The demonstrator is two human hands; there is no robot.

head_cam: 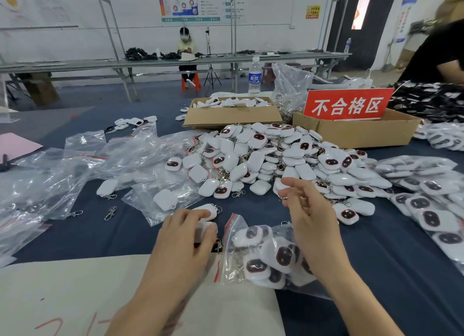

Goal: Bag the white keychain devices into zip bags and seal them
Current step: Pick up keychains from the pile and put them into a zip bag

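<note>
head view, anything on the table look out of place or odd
Two loose metal clasps lie on the blue cloth, left of the pile of keychain devices. No device is attached to them, so they may have come off. The empty zip bags are strewn and crumpled rather than stacked.

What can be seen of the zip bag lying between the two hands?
The zip bag is thin, clear, crinkled plastic with a red strip along its mouth, which faces the left hand; whether it is sealed cannot be told. It lies flat, partly on the dark blue table cover, partly on a white sheet. Inside are several white keychain devices with dark, red-rimmed faces. The wrist of the right hand crosses above its right side; contact is unclear.
</note>
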